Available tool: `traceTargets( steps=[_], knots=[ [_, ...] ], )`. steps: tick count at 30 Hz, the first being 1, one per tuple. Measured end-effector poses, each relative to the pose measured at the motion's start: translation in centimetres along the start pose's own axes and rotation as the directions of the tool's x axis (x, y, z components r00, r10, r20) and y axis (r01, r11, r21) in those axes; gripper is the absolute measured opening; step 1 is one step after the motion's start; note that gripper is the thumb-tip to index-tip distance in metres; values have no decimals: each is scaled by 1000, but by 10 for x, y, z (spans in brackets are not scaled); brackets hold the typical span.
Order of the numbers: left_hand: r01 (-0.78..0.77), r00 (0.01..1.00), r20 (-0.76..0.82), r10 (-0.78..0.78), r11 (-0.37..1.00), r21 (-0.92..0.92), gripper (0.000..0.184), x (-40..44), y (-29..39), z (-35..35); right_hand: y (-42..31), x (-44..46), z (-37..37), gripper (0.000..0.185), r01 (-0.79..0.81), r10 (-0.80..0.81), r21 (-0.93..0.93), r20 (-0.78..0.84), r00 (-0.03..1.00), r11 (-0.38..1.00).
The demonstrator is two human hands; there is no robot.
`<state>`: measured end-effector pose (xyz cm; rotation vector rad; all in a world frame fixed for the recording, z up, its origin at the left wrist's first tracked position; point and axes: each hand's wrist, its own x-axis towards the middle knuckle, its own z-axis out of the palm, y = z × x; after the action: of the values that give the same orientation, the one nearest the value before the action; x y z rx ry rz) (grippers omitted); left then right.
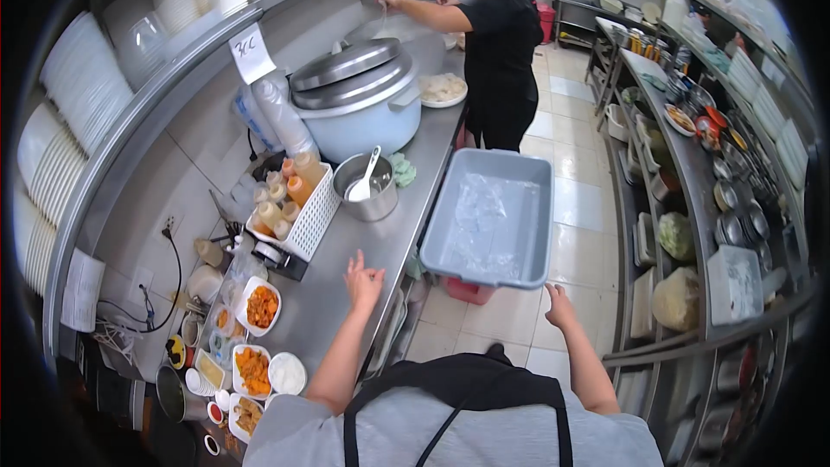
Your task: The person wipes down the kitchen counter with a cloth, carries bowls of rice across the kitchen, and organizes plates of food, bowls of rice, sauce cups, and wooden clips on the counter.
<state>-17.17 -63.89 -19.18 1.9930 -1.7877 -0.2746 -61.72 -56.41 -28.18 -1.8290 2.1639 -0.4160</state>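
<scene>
1. Plainly, the left hand (pixel 364 281) grips nothing; its fingers are loosely spread over the bench (pixel 337 246).
2. The right hand (pixel 560 304) also looks empty and partly open, just beside the near right corner of the grey tub (pixel 545 216); whether it touches, I cannot tell.
3. That tub stands ahead of and between the hands, set on a red support (pixel 467 291), presumably to raise it off the floor (pixel 441 324); crumpled clear plastic (pixel 480 220) lies inside.
4. Beyond the left hand, a steel pot (pixel 373 205) holds a white spoon (pixel 370 175), handle up, likely for easy grabbing.
5. Ahead and left of that hand, a white basket (pixel 316 228) corrals squeeze bottles (pixel 300 190).
6. Farther ahead, a lidded rice cooker (pixel 363 131) sits on the bench.
</scene>
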Motion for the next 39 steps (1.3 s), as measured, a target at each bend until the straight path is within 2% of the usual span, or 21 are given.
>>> traceTargets(
  steps=[4, 6, 8, 9, 11, 12, 13, 15, 16, 18, 19, 20, 22, 24, 26, 29, 31, 33, 35, 37, 39],
  knots=[
    [-22, 941, -325, -91, 944, -328, 19, 40, 21, 10, -50, 123, -14, 46, 206, -241, 195, 177, 954, 959],
    [492, 870, 197, -451, 793, -359, 23, 49, 37, -9, -88, 197, 7, 40, 351, -401, 251, 189, 896, 902],
    [722, 680, 327, -656, 523, -453, 34, 44, 53, -7, -136, 264, 31, 35, 512, -562, 263, 172, 809, 818],
    [738, 660, 320, -680, 506, -445, 34, 35, 45, 4, -162, 296, 47, 34, 582, -642, 317, 129, 756, 749],
    [330, 932, -85, -353, 921, -206, 36, 11, 25, 30, -233, 342, 42, 33, 652, -711, 307, 145, 688, 694],
    [351, 924, -86, -372, 916, -197, 36, 3, 27, 35, -260, 371, 66, 37, 760, -797, 353, -61, 600, 545],
    [336, 924, -132, -360, 926, -174, 35, -3, 34, 36, -292, 388, 63, 41, 716, -785, 380, 48, 617, 586],
    [331, 918, -181, -354, 932, -144, 34, -12, 48, 43, -338, 422, 82, 45, 906, -879, 240, -250, 405, 349],
    [396, 899, -126, -419, 902, -174, 34, -17, 54, 48, -352, 430, 89, 45, 906, -882, 251, -250, 400, 341],
    [463, 873, -72, -483, 865, -195, 34, -25, 62, 58, -373, 439, 102, 37, 880, -913, 249, 56, 403, 404],
    [460, 874, -54, -483, 858, -229, 33, -28, 64, 64, -384, 441, 110, 25, 877, -821, 93, 409, 398, 471],
    [455, 877, -34, -480, 850, -266, 32, -27, 68, 69, -380, 438, 112, 25, 877, -821, 92, 410, 398, 472],
    [453, 883, -30, -468, 869, -200, 30, -22, 77, 76, -358, 412, 118, 14, 852, -838, -1, 178, 516, 524],
    [463, 869, -68, -490, 853, -240, 28, -20, 86, 82, -322, 385, 119, 11, 865, -864, 34, -57, 501, 500],
    [421, 897, -34, -441, 875, -239, 30, -11, 90, 93, -288, 349, 89, 11, 883, -883, 40, -15, 469, 468],
    [348, 856, -67, -513, 667, -658, 37, 30, 136, 99, -255, 305, 47, 13, 835, -851, 206, 266, 454, 510],
    [305, 836, -66, -545, 561, -769, 39, 57, 155, 99, -247, 288, 23, 22, 624, -857, 587, 332, 395, 515],
    [183, 859, 88, -505, 141, -973, 35, 84, 158, 113, -247, 290, -6, 24, 548, -860, 665, 355, 366, 507],
    [248, 855, 38, -517, 343, -906, 30, 119, 142, 121, -245, 320, -19, 30, 384, -890, 810, 345, 298, 442],
    [265, 859, -123, -497, 637, -723, 29, 168, 157, 94, -238, 365, -48, 33, 182, -869, 891, 330, 368, 416],
    [44, 839, -450, -305, 862, -504, 34, 215, 162, 79, -220, 431, -61, 39, 171, -811, 883, 304, 500, 437]
  ],
)
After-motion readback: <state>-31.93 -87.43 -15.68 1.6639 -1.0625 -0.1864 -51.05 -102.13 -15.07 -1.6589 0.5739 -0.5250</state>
